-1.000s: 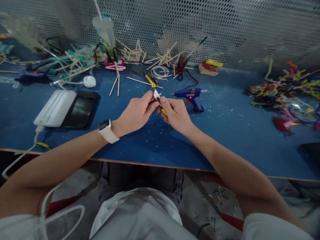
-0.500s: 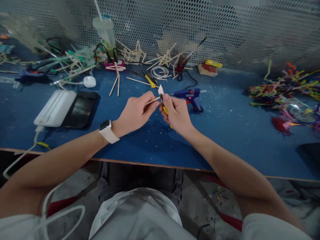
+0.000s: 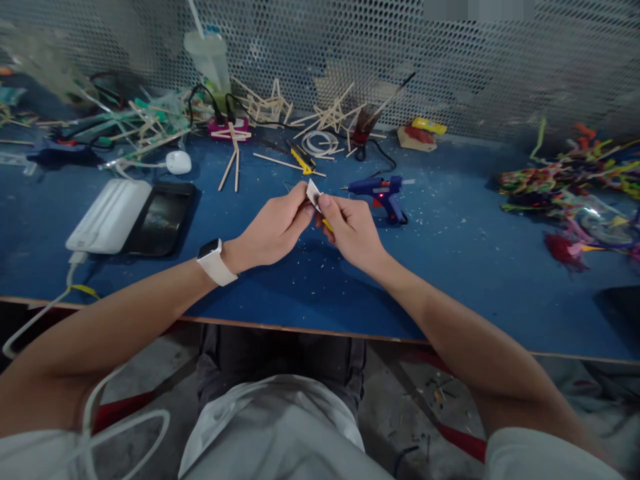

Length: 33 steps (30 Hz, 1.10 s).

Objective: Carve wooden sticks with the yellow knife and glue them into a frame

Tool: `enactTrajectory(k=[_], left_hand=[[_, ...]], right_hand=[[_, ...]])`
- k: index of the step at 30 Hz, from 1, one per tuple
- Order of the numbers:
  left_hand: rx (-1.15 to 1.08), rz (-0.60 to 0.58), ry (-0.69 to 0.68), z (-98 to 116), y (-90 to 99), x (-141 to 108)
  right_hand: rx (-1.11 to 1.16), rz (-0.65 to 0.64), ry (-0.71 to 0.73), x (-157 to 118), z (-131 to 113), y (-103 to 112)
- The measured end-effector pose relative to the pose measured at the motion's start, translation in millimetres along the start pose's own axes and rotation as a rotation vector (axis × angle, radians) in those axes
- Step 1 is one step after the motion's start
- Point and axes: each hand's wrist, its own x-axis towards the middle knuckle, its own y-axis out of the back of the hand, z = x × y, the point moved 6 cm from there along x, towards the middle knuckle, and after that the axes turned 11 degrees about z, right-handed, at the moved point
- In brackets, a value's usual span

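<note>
Cup (image 3: 206, 57) w/ straw (image 3: 197, 20) beyond L hand (image 3: 273, 227)

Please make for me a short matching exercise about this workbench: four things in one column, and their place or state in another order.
1. glue gun
2. watch
3. cutter nearest the person
4. white rectangular device

A. lying beside a flat black device
B. showing a small red light
C. worn on the left arm
D. held in the right hand

Pairs: 1-B, 2-C, 3-D, 4-A
</note>
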Motion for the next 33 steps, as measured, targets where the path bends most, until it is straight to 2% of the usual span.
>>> enactTrajectory(k=[8, 23, 33], left_hand=[[-0.001, -0.021, 0.007, -2.4, 0.2, -0.1], [-0.013, -0.064, 0.019, -6.0, -1.3, 0.4], [-0.049, -0.077, 0.095, -8.5, -2.4, 0.3]], right_hand=[[0.073, -0.09, -0.084, 0.8, 9.8, 0.5], [0.236, -0.204, -0.181, 4.8, 9.3, -3.2], [0.31, -0.221, -0.199, 4.1, 8.1, -5.2]])
